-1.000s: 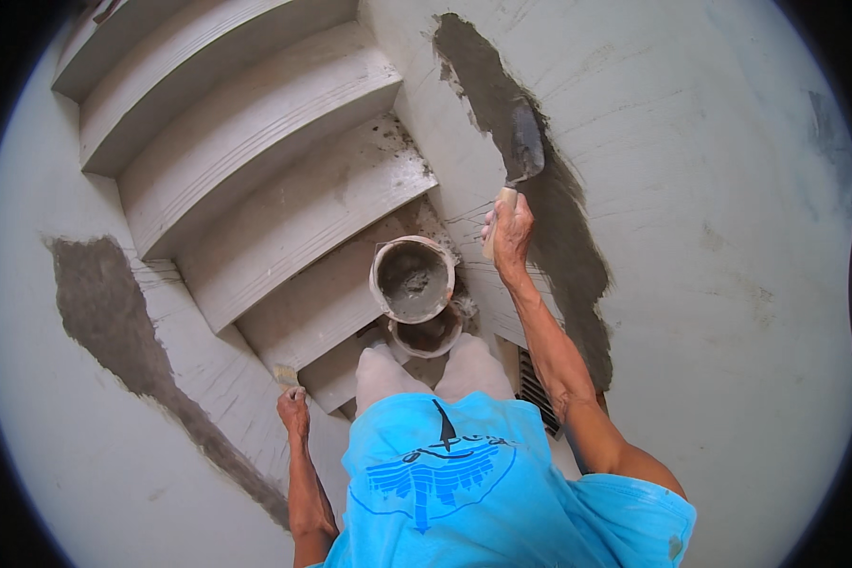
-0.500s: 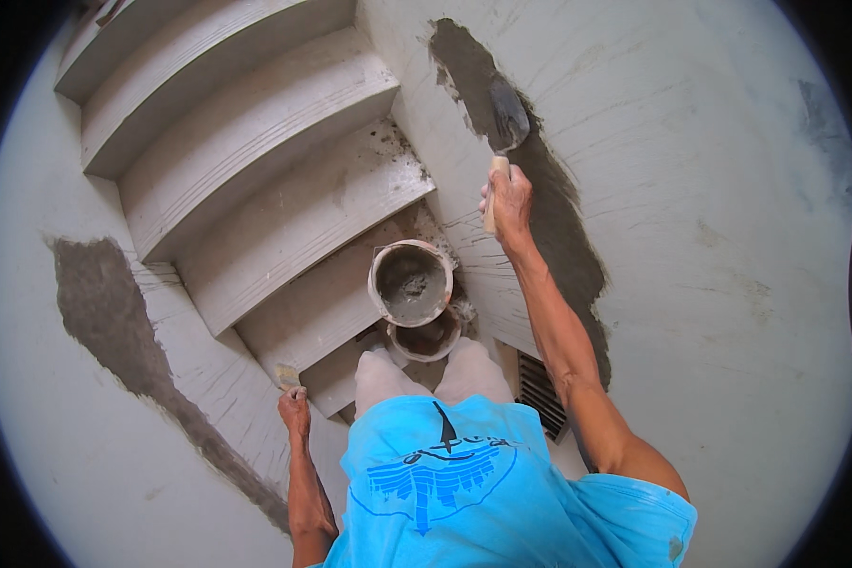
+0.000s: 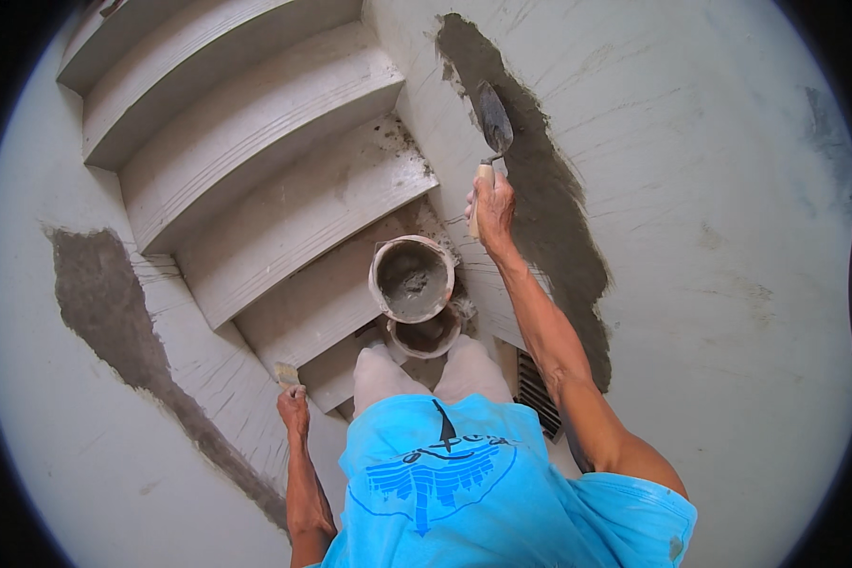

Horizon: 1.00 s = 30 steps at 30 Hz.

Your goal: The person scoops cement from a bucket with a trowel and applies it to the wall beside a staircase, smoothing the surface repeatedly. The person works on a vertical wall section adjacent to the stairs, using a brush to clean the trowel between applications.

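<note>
My right hand [image 3: 494, 210] is closed round the wooden handle of a pointed trowel [image 3: 495, 118]. The trowel's grey blade lies over the left part of a dark wet mortar patch [image 3: 549, 208] on the right wall; whether it touches cannot be told. Low on the left, my left hand [image 3: 294, 409] grips a paintbrush [image 3: 287, 374], its pale bristles pointing up and away from me. Between my hands stands a bucket [image 3: 377, 284] with grey mortar [image 3: 411, 281] inside. A second bucket [image 3: 452, 343] sits partly hidden behind it, close to my knees.
Pale stairs [image 3: 265, 156] rise to the far left, with splatters near the right wall. Another dark mortar strip [image 3: 114, 308] runs along the left wall. A slatted grille [image 3: 537, 393] is beside my right leg.
My right hand and the trowel have shifted left, and the blade now stands more upright in view. My left hand with the paintbrush has hardly moved.
</note>
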Each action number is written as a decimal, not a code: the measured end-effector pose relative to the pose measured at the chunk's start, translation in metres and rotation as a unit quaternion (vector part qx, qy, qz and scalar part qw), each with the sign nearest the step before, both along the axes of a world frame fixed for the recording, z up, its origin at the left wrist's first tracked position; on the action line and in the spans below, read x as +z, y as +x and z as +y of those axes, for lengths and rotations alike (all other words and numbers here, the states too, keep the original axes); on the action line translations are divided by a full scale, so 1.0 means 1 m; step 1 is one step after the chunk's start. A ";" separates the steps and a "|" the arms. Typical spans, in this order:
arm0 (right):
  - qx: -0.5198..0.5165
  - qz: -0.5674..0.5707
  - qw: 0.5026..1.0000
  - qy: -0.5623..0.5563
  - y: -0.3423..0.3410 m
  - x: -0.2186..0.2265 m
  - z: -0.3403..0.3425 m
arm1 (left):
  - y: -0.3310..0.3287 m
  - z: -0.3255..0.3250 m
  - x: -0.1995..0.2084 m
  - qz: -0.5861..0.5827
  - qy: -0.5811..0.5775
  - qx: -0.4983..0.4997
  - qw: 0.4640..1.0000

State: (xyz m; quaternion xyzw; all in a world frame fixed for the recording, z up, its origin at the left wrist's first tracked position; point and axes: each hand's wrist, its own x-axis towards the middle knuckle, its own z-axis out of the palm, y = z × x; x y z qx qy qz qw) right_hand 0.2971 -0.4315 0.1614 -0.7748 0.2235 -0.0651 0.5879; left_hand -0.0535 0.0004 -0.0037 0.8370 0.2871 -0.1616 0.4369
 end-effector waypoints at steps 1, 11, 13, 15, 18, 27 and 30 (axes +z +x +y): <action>-0.006 -0.009 1.000 -0.009 0.006 -0.005 -0.004 | 0.000 0.000 0.002 -0.011 0.006 0.004 1.000; -0.042 0.040 0.998 0.001 -0.041 -0.018 -0.013 | 0.004 -0.002 0.012 -0.008 0.014 0.016 1.000; -0.028 0.031 0.999 -0.011 -0.041 -0.010 -0.009 | 0.007 -0.004 0.017 -0.006 0.007 0.008 1.000; 0.001 -0.009 0.999 -0.034 -0.029 0.000 -0.008 | 0.006 -0.003 0.016 0.000 -0.005 0.008 1.000; 0.001 -0.034 0.999 -0.017 -0.002 0.009 -0.008 | 0.003 -0.002 0.005 -0.002 -0.018 0.014 1.000; -0.005 0.099 0.995 0.021 -0.037 -0.016 -0.041 | 0.010 -0.004 0.005 0.000 0.020 0.011 1.000; 0.012 0.080 0.996 0.033 -0.034 -0.006 -0.034 | 0.004 0.003 0.000 0.014 0.006 0.005 1.000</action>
